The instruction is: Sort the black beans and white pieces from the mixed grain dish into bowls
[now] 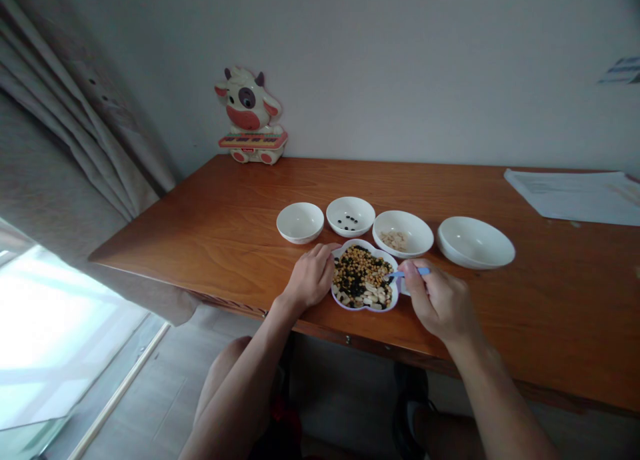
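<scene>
A white flower-shaped dish [345, 250] holds mixed yellow, black and pale beans near the table's front edge. My left hand [310, 277] rests against the dish's left rim, fingers curled around it. My right hand [437, 300] is closed on a blue spoon [413, 272] whose tip reaches into the beans from the right. Behind the dish stand several white bowls: an empty one [300, 221], one with a few black beans [350, 215], one with pale beans [403, 233] and a larger empty one [475, 242].
The wooden table [210, 227] stands against a white wall. A cow-shaped toy [250, 117] sits at the back left. Papers [575, 195] lie at the far right. Curtains [75, 133] hang to the left; my knees show under the table edge.
</scene>
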Demonstrator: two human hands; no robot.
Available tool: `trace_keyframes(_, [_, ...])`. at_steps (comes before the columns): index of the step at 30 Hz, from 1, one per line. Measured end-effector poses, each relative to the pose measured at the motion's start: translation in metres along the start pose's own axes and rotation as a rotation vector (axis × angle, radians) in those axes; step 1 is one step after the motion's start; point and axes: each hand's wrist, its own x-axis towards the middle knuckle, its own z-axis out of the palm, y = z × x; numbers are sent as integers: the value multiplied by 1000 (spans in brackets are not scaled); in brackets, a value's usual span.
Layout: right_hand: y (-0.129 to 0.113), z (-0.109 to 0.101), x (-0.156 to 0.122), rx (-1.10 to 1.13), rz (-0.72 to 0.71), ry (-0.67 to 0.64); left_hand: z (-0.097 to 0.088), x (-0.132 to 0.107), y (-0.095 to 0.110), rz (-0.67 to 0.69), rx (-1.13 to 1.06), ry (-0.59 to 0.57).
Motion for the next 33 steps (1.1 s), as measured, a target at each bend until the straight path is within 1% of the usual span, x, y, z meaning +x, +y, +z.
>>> trace_keyframes(5, [-1,2,1,95,268,-25,-1,0,1,-2,3,-1])
trace_keyframes(8, [-2,3,1,138,349,-23,0,0,1,2,3,-5])
trace_keyframes(15, [-3,7,0,108,373,4,1,0,-1,8,2,3])
trace_keyframes(23, [1,7,1,115,383,10,0,0,0,7,1,3])
trace_keyframes(28, [0,8,1,135,384,46,-1,0,1,4,1,-1])
trace_keyframes(33, [-3,6,1,237,467,140,0,0,0,7,1,3])
